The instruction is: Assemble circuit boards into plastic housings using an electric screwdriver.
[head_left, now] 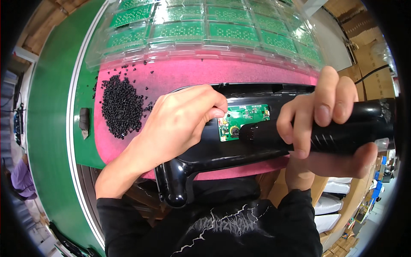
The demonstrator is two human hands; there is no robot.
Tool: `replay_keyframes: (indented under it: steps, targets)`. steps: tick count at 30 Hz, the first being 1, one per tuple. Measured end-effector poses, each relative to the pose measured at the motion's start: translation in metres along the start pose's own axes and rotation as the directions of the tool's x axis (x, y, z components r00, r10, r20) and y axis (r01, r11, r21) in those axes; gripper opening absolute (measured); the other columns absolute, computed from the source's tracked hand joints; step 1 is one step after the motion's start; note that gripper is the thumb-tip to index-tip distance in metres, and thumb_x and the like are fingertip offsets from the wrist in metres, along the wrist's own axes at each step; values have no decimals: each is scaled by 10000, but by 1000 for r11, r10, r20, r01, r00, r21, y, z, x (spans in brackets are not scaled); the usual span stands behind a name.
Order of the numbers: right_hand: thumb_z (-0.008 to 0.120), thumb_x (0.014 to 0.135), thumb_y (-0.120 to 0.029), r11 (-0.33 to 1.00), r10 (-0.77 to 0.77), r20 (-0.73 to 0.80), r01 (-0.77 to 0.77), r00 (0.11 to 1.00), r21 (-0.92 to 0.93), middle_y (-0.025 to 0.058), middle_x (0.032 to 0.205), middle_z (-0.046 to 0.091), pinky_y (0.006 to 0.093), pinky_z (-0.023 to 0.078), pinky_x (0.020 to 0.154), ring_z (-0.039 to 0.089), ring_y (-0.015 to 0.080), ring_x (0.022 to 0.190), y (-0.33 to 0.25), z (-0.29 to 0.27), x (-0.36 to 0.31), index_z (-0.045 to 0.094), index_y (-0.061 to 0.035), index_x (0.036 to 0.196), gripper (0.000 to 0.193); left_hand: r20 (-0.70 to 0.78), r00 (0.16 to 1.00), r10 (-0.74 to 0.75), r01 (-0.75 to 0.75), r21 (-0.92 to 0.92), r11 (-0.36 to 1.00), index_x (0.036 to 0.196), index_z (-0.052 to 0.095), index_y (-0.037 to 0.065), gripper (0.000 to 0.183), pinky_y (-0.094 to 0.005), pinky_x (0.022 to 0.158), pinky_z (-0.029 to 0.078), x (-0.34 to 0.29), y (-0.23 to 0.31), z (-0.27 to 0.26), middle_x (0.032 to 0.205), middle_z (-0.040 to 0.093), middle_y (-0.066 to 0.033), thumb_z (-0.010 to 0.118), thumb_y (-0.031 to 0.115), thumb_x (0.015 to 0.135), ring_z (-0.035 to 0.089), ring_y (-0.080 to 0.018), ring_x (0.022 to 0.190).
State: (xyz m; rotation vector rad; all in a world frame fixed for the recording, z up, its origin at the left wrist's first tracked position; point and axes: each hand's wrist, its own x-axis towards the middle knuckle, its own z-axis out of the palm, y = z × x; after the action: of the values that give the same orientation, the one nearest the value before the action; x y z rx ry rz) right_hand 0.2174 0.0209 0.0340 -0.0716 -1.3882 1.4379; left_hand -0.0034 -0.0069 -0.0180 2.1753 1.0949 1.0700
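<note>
A long black plastic housing (pixel 205 156) with a stubby leg at its left end lies across the pink mat. In its recess is a green circuit board (pixel 254 113) with small parts on it. My right hand (pixel 314 111) grips a thick black electric screwdriver (pixel 342 137), held nearly level, its front end over the board's lower part; the very tip is hard to make out. My left hand (pixel 180 115) rests over the housing, thumb and forefinger pinched at the board's upper left corner. Whatever sits between those fingertips is hidden.
A heap of small black screws (pixel 122 107) lies on the pink mat (pixel 184 70), left of my left hand. Clear plastic trays (pixel 180 48) of green boards stand behind. A short dark-wrapped tool (pixel 84 120) lies on the green table (pixel 51 107). Cardboard boxes (pixel 372 55) stand at right.
</note>
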Motion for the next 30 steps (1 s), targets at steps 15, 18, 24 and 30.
replay_keyframes:
  steps: [15,18,24,30]
  targets:
    - [810,746,-528,987,156,50,-155,986,-33,77,865,480,288,432,504,487,128,467,18,22,0,454,-67,919,607,96,991,-95,82,131,988,880,561,0,153,-427,623,469,-4,6,0,771,569,-156,646,127,884,590,-359,714]
    - [829,712,-555,964,263,78,-259,962,-66,58,813,493,277,429,519,486,122,473,13,29,1,479,-74,907,626,85,993,-87,79,96,992,891,573,1,155,-428,653,492,-4,3,0,809,600,-161,660,127,869,612,-369,758]
    - [838,693,-565,967,250,151,-238,956,-91,50,792,497,274,414,502,477,118,473,17,29,8,480,-69,903,647,83,994,-76,75,23,997,949,571,-1,144,-440,689,497,-5,6,-2,876,606,-165,640,90,862,613,-386,826]
    - [834,704,-552,953,283,73,-272,956,-134,45,775,489,274,395,503,465,121,499,11,35,1,465,-64,936,654,164,980,-114,102,79,992,970,560,4,175,-450,702,493,-5,6,-2,899,598,-159,644,96,848,605,-386,849]
